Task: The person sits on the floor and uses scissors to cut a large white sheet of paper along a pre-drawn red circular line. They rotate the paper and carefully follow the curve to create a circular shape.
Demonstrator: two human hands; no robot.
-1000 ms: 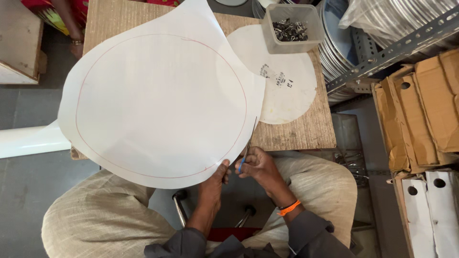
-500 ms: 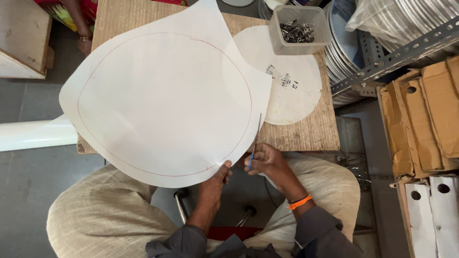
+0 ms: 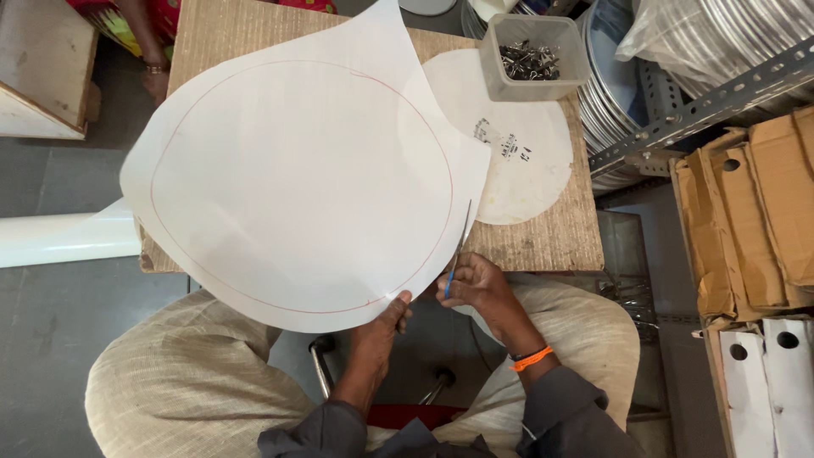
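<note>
So the right hand (image 3: 476,284) is wrapped around a pair of scissors with blue handles and thin metal blades (image 3: 459,248), and their long axis runs nearly straight away from the person, tips pointing up toward the far side of the wooden table (image 3: 543,242), tilted just a touch right. The blades sit right at the right edge of the big white paper sheet with a thin red circle drawn on it (image 3: 297,182), close to the red line. The left hand (image 3: 386,322) is pinching the near edge of that sheet, which lies over the table with its pointed corner aimed far-right, beside a round off-white disc (image 3: 530,170) and a grey plastic tub of small metal parts (image 3: 530,58)
</note>
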